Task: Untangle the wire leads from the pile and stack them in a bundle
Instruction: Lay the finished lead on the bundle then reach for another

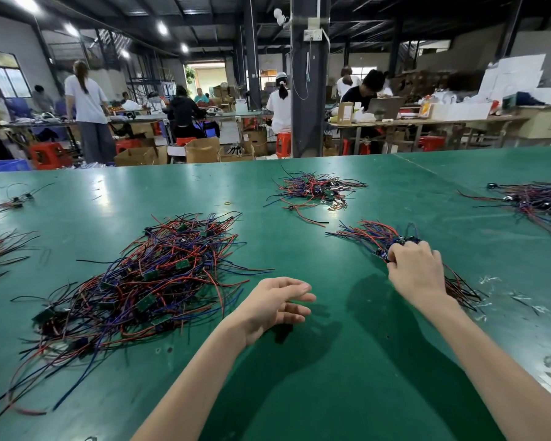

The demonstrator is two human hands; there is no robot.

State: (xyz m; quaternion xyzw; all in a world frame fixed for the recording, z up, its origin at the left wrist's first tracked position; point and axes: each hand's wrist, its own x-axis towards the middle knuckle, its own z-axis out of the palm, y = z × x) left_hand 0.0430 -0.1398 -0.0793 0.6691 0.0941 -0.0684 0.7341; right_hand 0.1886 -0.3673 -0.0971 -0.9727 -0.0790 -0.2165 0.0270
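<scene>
A big tangled pile of red, blue and black wire leads [140, 281] with small green boards lies on the green table [315, 361], left of centre. To the right lies a neater bundle of leads [371, 237], its ends fanning toward the upper left. My right hand [415, 270] rests on the bundle's middle, fingers curled round the leads there. My left hand [274, 305] hovers just right of the big pile, fingers relaxed and holding nothing.
A smaller pile of leads [314, 190] lies farther back, another pile [535, 200] at the right edge, and loose leads [0, 249] at the left edge. A rubber band [227, 203] lies near the back pile. Beyond the table, people work at benches.
</scene>
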